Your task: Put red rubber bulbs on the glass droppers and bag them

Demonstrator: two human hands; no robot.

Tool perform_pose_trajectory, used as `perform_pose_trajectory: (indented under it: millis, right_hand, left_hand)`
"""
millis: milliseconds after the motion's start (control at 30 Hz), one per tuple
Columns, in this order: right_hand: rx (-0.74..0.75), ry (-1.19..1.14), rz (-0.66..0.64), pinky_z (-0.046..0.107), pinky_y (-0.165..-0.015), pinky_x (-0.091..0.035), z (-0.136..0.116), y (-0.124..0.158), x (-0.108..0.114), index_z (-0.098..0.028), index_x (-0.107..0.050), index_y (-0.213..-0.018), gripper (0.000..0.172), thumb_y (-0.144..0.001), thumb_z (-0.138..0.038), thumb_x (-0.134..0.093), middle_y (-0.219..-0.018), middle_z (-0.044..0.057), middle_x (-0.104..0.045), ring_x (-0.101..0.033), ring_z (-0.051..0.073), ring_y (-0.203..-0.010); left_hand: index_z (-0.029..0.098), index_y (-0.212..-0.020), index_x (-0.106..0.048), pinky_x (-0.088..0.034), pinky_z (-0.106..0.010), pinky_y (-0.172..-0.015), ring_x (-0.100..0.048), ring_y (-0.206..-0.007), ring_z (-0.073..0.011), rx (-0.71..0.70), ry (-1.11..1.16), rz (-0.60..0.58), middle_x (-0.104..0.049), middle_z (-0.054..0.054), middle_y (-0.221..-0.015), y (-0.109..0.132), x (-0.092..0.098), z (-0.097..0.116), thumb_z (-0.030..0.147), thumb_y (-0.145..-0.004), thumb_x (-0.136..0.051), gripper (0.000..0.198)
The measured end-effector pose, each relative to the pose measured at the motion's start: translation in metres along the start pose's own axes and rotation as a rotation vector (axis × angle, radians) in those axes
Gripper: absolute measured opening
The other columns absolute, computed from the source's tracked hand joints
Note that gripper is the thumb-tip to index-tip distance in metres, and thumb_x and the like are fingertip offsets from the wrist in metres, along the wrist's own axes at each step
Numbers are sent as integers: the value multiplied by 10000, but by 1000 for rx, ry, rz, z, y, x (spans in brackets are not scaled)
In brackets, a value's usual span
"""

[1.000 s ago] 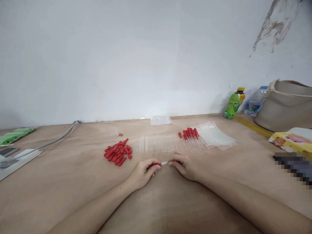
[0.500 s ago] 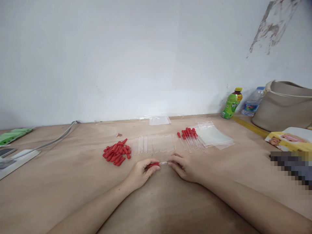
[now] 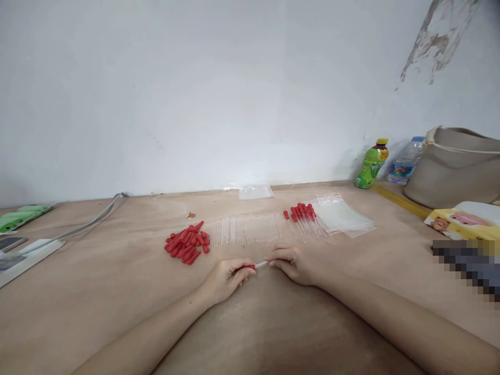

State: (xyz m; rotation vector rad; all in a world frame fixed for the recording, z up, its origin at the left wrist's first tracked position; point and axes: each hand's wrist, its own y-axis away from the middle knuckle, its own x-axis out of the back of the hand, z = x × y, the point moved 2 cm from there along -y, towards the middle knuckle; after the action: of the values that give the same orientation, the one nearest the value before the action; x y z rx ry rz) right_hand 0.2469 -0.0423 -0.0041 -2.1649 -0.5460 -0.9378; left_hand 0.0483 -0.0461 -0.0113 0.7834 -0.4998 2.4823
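My left hand (image 3: 227, 277) is closed on a red rubber bulb (image 3: 249, 267), and my right hand (image 3: 291, 263) pinches the clear glass tube (image 3: 261, 264) that meets the bulb between them. Both hands rest low over the wooden table (image 3: 117, 291). Beyond them lie a heap of loose red bulbs (image 3: 188, 244), a row of bare clear tubes (image 3: 247, 229), and a group of droppers with red bulbs fitted (image 3: 305, 217).
A stack of clear zip bags (image 3: 344, 217) lies right of the droppers, and a single bag (image 3: 255, 192) by the wall. A green bottle (image 3: 370, 163), water bottle (image 3: 403, 161), beige bag (image 3: 457, 166) and tissue pack (image 3: 464, 220) stand far right. A grey cable (image 3: 84, 225) runs at the left.
Both hands have stayed at the same spot, still holding bulb and tube together; the bulb shows a little less red between the fingers. The view has shifted slightly.
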Motion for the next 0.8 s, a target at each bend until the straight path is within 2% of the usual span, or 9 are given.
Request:
perform_pose_trajectory:
  millis: [133,300,467,633,800]
  right_hand:
    - [70,160,32,208,-613,-400,1,1,-2,-181,-621,-865,214,-843,-195,-409,-767,37,-576,-519,111,-679]
    - [87,442,66,216,-537,-337,-3,5,-5,-186,-620,-824,211,-826,-161,-410,-712,30,-552,-481,110,-604]
    - [34,313,67,209,-602,-383,-2,4,0,-197,-587,-916,218,-863,-236,-379,-796,36,-561,-520,112,-684]
    - [-10,227,93,224,-655,-419,-7,3,4,-168,-554,-883,180,-858,-225,-385,-801,41,-571,-541,119,-722]
    - [25,198,112,219,-632,-424,-12,4,3,-166,-562,-840,196,-856,-200,-370,-755,41,-582,-540,117,-692]
  left_hand:
    - [156,-867,-626,-381,-172,-500,-455,-516,-82,9,-97,8,-519,25,-574,-1,1,5,343,-836,-435,270]
    - [168,-789,-626,-390,-188,-547,-499,-582,-102,-17,-213,35,-577,16,-634,-3,2,9,338,-839,-429,265]
    - [189,-938,-616,-439,-208,-594,-557,-642,-120,-11,-157,87,-642,-3,-763,-4,2,1,365,-803,-495,252]
    - [177,-901,-623,-455,-213,-587,-570,-631,-122,-65,-153,196,-642,-11,-733,-4,6,-1,332,-792,-527,213]
    - [165,-920,-617,-455,-196,-547,-558,-569,-105,-18,-69,137,-622,-4,-670,-3,3,-1,321,-811,-499,224]
